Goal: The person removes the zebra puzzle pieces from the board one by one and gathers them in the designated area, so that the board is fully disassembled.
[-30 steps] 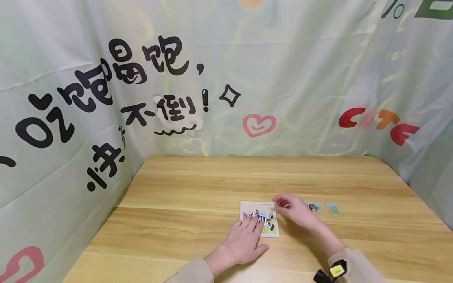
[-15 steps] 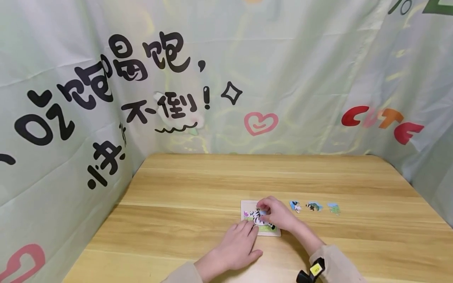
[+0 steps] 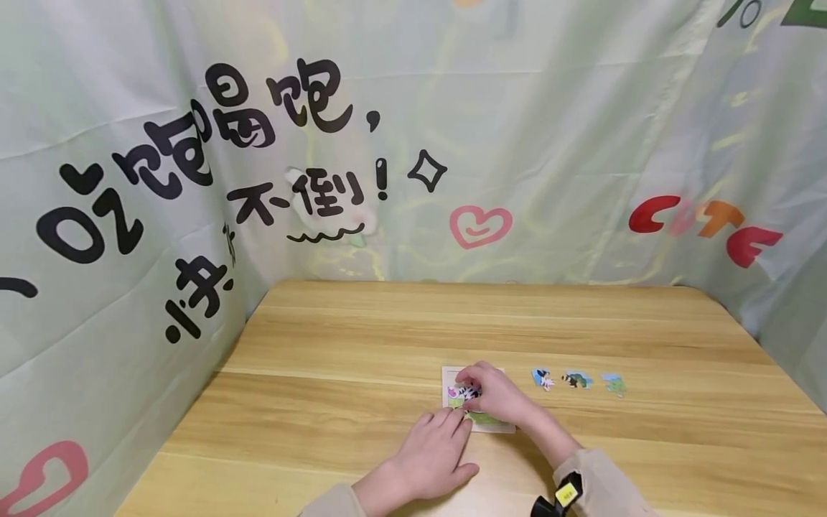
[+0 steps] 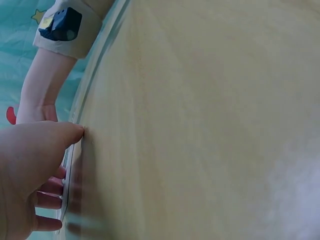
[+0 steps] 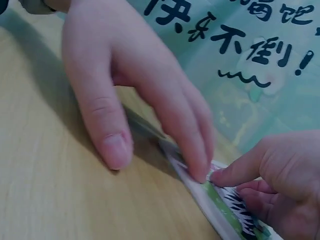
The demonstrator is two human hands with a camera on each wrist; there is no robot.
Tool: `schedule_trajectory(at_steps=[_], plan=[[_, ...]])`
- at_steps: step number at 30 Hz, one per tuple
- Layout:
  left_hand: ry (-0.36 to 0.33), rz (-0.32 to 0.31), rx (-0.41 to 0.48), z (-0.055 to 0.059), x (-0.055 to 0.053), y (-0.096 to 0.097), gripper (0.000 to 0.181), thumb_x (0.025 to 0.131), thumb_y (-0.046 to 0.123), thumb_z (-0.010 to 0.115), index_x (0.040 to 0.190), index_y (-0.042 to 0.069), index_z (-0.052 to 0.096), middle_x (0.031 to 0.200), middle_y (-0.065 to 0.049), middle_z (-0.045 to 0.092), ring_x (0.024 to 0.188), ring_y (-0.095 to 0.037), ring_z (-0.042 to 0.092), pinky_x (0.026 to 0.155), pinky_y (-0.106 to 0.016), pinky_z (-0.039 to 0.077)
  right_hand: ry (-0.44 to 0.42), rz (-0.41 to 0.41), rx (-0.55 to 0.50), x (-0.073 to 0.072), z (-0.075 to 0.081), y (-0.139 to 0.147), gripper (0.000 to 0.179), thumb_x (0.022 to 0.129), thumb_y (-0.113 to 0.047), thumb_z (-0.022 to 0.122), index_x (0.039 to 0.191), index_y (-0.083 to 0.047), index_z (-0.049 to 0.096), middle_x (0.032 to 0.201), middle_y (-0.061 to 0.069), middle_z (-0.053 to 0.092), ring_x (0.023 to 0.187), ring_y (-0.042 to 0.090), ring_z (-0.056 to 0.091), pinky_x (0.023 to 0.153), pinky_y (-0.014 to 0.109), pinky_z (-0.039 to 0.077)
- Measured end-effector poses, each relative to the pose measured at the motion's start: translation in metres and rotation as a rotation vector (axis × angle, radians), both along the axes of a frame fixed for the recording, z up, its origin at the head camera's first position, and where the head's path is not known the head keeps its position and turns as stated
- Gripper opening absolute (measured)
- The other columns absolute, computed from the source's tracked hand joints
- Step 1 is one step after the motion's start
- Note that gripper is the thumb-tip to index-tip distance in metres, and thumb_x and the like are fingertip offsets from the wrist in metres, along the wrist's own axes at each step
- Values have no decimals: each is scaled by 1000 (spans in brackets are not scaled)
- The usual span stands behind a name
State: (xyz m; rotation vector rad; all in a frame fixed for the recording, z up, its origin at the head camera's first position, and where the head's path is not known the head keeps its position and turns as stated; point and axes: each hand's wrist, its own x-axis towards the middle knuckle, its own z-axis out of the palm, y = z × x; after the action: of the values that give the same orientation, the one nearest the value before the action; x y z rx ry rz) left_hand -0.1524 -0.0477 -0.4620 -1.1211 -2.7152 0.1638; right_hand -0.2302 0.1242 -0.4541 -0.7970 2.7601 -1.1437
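Note:
A square puzzle board (image 3: 497, 429) with a pale border lies on the table, showing a zebra on green grass. My left hand (image 3: 431, 454) rests flat at its near edge, the straight fingertips over the lower border and the thumb out to the side. From the right, my right hand (image 3: 500, 393) reaches over the board. Its thumb and curled fingers pinch a striped zebra puzzle piece (image 5: 235, 200) on the board and hide much of the picture. In the left wrist view, the left fingers (image 4: 48, 201) extend along the table's surface.
To the right of the board, three loose puzzle pieces lie in a row: a black-and-white one (image 3: 543, 379), a dark green one (image 3: 577, 380) and a light green one (image 3: 613, 384). A printed curtain (image 3: 543, 143) hangs behind the wooden table (image 3: 362, 337).
My right hand has moved left from the board's right edge onto the zebra, uncovering the leftmost loose piece. My left hand has drawn back slightly toward the near border.

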Motion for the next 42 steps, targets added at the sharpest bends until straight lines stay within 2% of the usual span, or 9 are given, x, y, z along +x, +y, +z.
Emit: schedule_trajectory(at_steps=[7, 11, 21, 28, 32, 38, 42], plan=[[-13, 8, 8, 1, 1, -2, 61, 90, 55, 45, 129, 9, 52, 130, -6, 48, 120, -18, 42, 91, -33, 39, -41, 29, 11, -6, -2, 2, 31, 72, 1, 74, 101, -2, 63, 89, 2, 51, 80, 16, 49, 70, 28, 44], [7, -1, 17, -1, 2, -3, 59, 91, 54, 44, 129, 9, 53, 127, -5, 49, 118, -18, 43, 90, -33, 39, -46, 47, 43, -7, -1, 2, 30, 73, -3, 75, 101, -3, 65, 91, 2, 50, 80, 16, 47, 69, 28, 43], [45, -4, 31, -3, 1, -2, 58, 89, 54, 47, 127, 10, 55, 124, -4, 51, 115, -17, 45, 88, -32, 40, -7, 60, 116, -9, 4, -3, 20, 73, -5, 76, 90, -6, 65, 87, 1, 50, 78, 15, 46, 69, 30, 42], [51, 1, 47, -4, 1, 0, 58, 88, 55, 48, 124, 10, 57, 120, -4, 52, 111, -16, 47, 85, -30, 39, -32, 54, 148, -10, 6, -6, 20, 72, -4, 76, 85, -5, 61, 84, 2, 48, 77, 15, 45, 69, 32, 43], [55, -9, 52, -4, 1, 0, 58, 87, 55, 49, 123, 9, 57, 119, -4, 53, 110, -16, 47, 84, -30, 39, -44, 61, 150, -9, 5, -6, 20, 73, -2, 75, 84, -5, 58, 83, 2, 47, 77, 15, 44, 68, 31, 41], [24, -8, 59, -5, 1, -1, 59, 88, 55, 48, 125, 8, 56, 121, -6, 52, 112, -17, 46, 86, -32, 40, -54, 57, 120, -7, 6, -8, 22, 73, 2, 73, 83, -6, 54, 81, 2, 45, 74, 16, 42, 62, 28, 38], [40, -9, 68, -6, 0, -1, 59, 88, 55, 49, 124, 9, 57, 120, -5, 52, 112, -17, 46, 86, -32, 40, -41, 43, 87, -7, 6, -7, 22, 72, 3, 73, 82, -6, 55, 80, 2, 48, 73, 14, 44, 63, 26, 40]])
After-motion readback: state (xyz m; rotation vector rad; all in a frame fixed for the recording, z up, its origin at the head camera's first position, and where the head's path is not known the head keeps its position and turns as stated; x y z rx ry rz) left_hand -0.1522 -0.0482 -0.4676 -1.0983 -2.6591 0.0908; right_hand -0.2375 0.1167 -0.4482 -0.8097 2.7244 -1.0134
